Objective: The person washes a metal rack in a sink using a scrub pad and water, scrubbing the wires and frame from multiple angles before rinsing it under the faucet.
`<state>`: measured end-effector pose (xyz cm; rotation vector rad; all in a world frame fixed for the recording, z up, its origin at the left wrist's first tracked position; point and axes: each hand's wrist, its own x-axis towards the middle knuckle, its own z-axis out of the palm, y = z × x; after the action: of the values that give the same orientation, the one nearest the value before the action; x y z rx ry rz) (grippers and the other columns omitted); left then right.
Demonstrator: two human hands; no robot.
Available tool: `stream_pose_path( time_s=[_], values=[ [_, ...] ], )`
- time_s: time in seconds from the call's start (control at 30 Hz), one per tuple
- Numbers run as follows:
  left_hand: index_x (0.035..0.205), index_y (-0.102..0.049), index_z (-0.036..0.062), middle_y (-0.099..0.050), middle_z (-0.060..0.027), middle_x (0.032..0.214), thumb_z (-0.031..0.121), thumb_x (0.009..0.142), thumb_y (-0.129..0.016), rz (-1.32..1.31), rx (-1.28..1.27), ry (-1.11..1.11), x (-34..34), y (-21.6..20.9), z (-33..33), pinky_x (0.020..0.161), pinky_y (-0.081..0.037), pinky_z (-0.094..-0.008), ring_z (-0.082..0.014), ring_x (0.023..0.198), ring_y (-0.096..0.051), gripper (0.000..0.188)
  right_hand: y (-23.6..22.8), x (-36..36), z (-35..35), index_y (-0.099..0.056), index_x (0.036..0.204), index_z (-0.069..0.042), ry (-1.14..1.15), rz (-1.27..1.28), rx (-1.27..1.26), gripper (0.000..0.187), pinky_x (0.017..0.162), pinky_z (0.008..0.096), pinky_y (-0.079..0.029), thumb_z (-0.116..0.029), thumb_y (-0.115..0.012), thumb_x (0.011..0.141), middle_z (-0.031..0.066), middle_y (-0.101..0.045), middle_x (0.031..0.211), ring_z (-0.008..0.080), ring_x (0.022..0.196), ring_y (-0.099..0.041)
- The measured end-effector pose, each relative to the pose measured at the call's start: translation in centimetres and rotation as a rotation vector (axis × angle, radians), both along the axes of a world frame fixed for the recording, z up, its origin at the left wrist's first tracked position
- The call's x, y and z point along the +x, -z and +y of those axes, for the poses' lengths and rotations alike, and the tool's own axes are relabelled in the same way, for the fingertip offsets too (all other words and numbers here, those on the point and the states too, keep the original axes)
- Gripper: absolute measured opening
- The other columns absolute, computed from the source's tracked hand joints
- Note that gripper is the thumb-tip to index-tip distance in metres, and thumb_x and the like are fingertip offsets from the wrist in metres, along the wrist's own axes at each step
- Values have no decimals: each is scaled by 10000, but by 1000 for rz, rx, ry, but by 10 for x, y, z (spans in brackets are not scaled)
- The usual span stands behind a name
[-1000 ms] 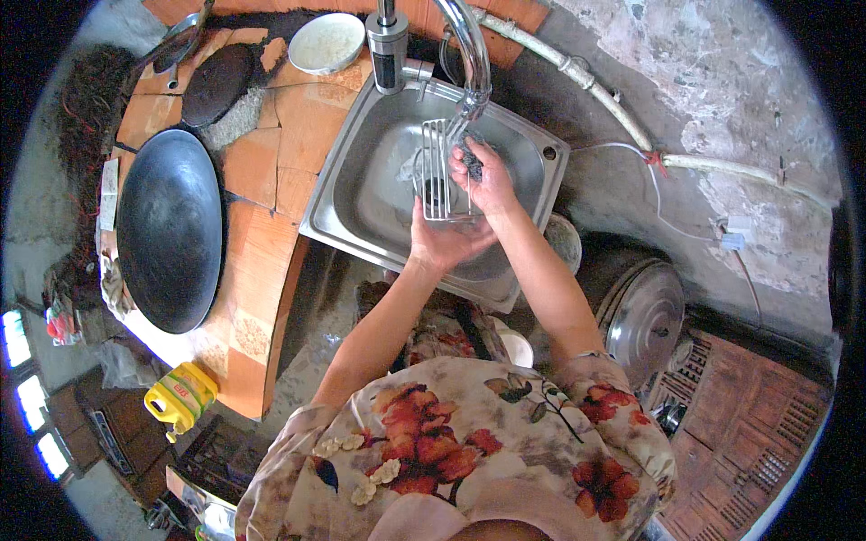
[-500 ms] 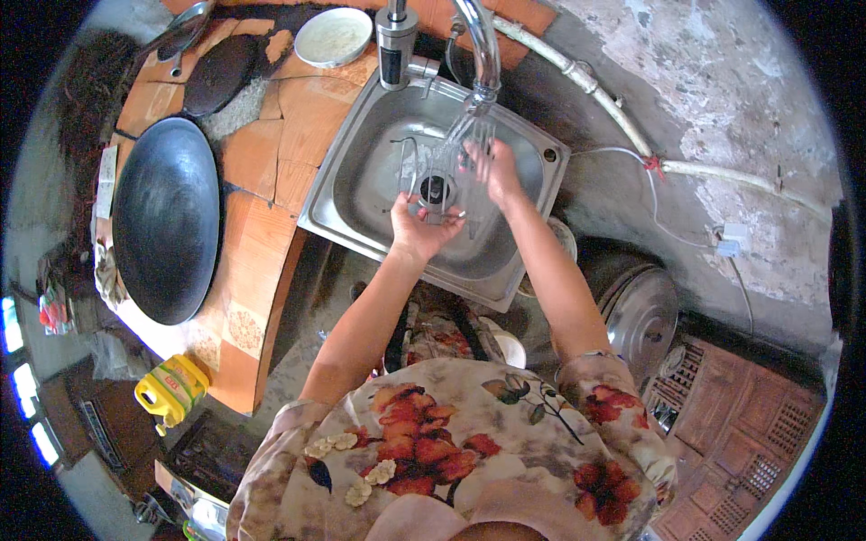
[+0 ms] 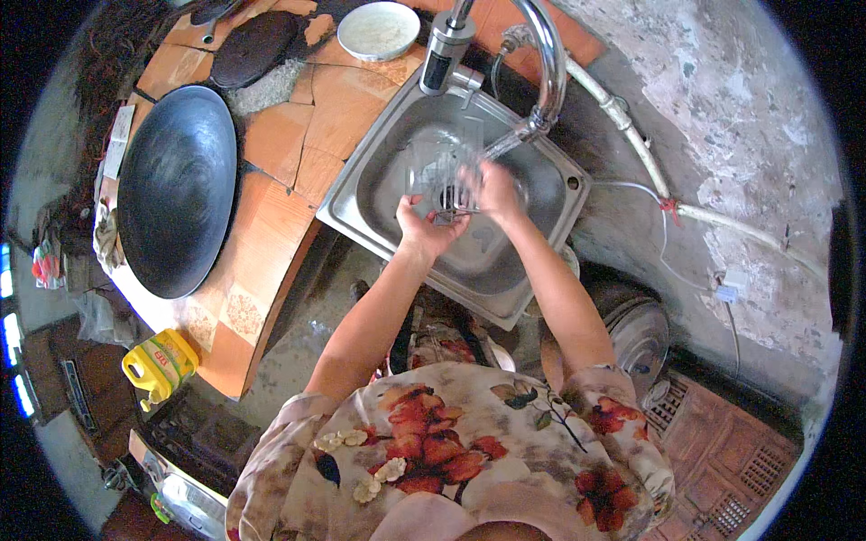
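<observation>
Over the steel sink [image 3: 372,187], my left hand [image 3: 431,233] grips the lower end of a clear, see-through container [image 3: 433,162], its thumb and fingers around the edge. My right hand [image 3: 496,193] is at the container's right side, its fingers smeared by motion, so I cannot tell whether they grip anything. Above it curves the chrome faucet [image 3: 548,72]; a bright streak like water runs from its spout toward that hand. The dark drain is partly visible through the container.
To the left, a tiled counter [image 3: 271,216] carries a large black wok [image 3: 179,194], a dark round lid [image 3: 257,50] and a white bowl [image 3: 379,32]. A yellow jug [image 3: 161,365] stands lower left. Along the right wall run a white pipe [image 3: 622,113] and a cable; a large metal pot [image 3: 639,338] sits below.
The view has shifted, so the sink and faucet sit farther right in the picture. My right hand has moved against the clear container, which my left hand keeps holding.
</observation>
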<state>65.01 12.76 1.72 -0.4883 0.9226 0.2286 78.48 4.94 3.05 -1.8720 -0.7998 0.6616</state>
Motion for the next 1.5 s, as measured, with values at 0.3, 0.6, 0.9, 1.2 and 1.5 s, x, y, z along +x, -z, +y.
stream_pose_path(
  time_s=[0.3, 0.6, 0.9, 1.2, 1.5],
  values=[
    [1109, -290, 110, -360, -191, 1123, 313, 742, -535, 8, 11, 2, -2, 12, 1, 839, -430, -575, -353, 952, -465, 485, -32, 24, -23, -598, 1041, -36, 285, 947, 391, 257, 620, 293, -459, -258, -610, 912, 19, -631, 921, 122, 800, -599],
    [1127, -302, 109, -386, -185, 1212, 321, 718, -509, -7, 2, 72, 2, 17, 9, 912, -379, -601, -367, 1066, -454, 505, -1, 10, 5, -671, 956, 16, 404, 429, 308, 244, 710, 254, -447, -185, -713, 825, 12, -665, 889, 86, 764, -566],
    [1128, -312, 107, -396, -172, 1120, 370, 687, -521, 76, 23, 187, 21, 5, 16, 793, -396, -486, -314, 956, -444, 554, 4, -20, -26, -700, 846, -5, 154, 347, 98, 288, 575, 267, -431, -257, -791, 740, 25, -656, 751, 73, 660, -532],
    [1226, -408, 32, -447, -215, 1177, 433, 756, -360, -195, 222, 162, 17, 25, -5, 793, -400, -505, -337, 958, -480, 620, -2, 3, -31, -679, 901, 54, -155, 343, -152, 443, 640, 341, -498, -324, -795, 702, 115, -695, 776, 226, 686, -650],
    [1228, -483, 49, -505, -207, 1148, 463, 885, -207, -255, 155, 32, 26, 21, -17, 789, -463, -546, -352, 1021, -494, 604, 8, 42, -5, -683, 921, 14, -125, -138, -94, 458, 702, 394, -507, -376, -767, 696, 204, -645, 712, 349, 706, -655]
  ],
)
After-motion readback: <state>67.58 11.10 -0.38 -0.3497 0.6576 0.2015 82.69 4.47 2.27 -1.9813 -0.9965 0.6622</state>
